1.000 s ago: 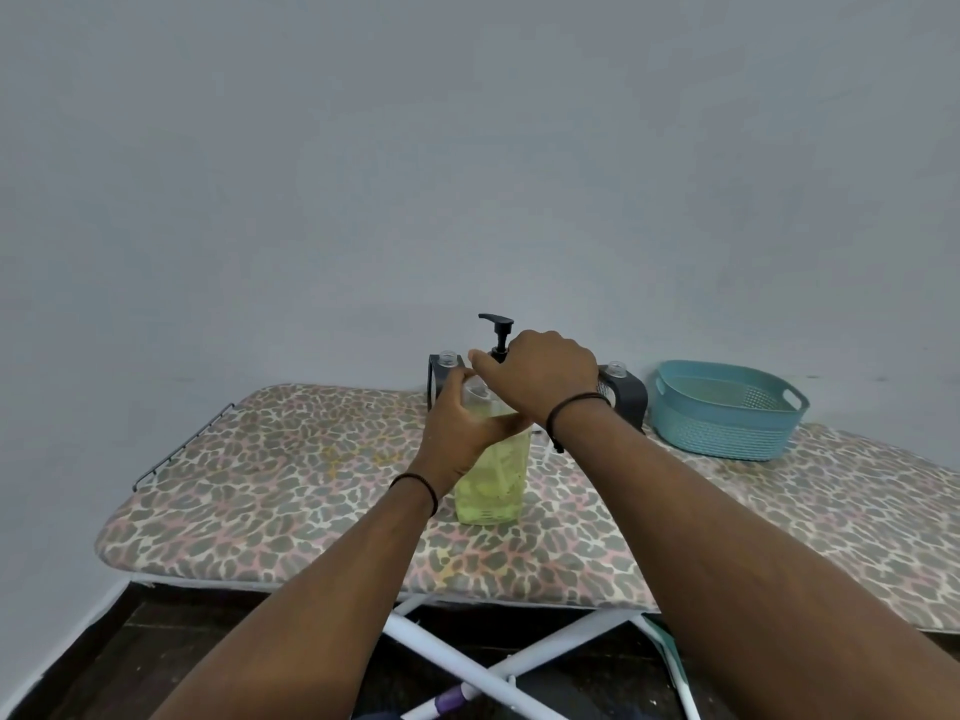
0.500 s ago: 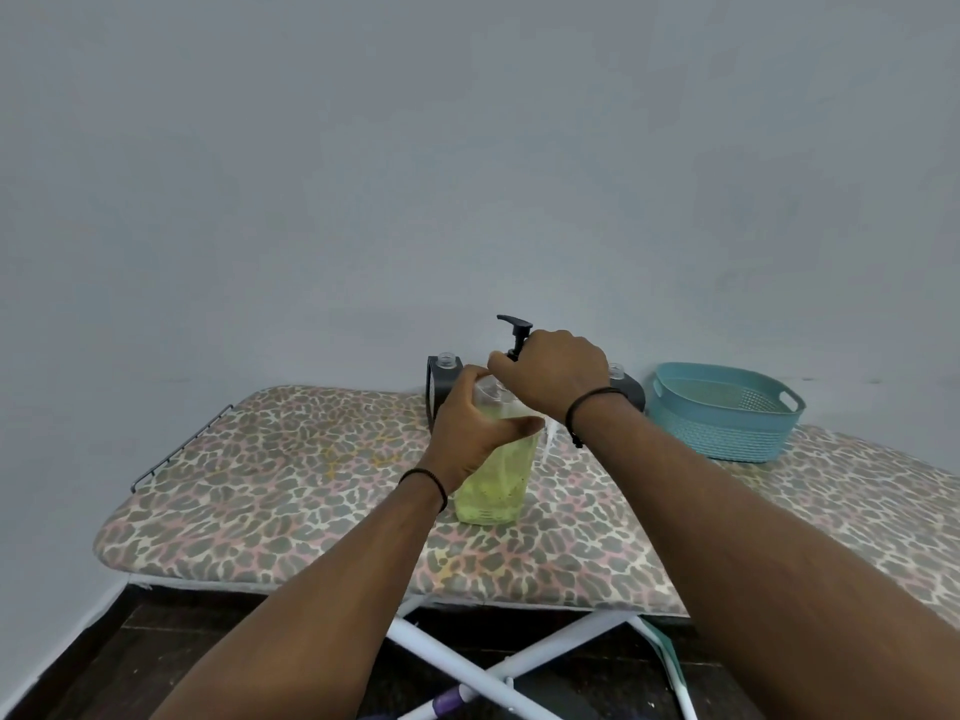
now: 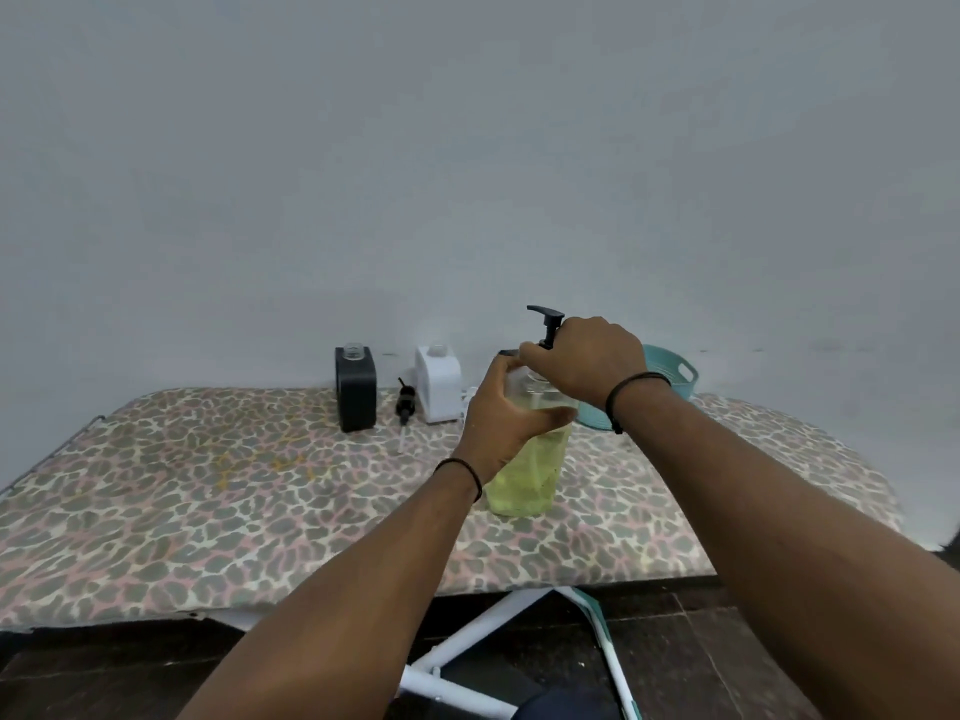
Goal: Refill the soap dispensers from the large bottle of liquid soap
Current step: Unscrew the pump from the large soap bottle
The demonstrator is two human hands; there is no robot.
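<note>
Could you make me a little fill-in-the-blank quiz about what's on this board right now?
1. The big bottle holds soap coloured ____.
2. The right hand holds the bottle's black ____.
3. Between the black dispenser and the white dispenser lies a loose ____.
4. The basket by the wall is coloured ____.

Missing words: yellow-green; pump; pump; teal

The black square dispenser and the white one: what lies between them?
In the head view, a loose black pump head lies on the leopard-print cover between them.
</note>
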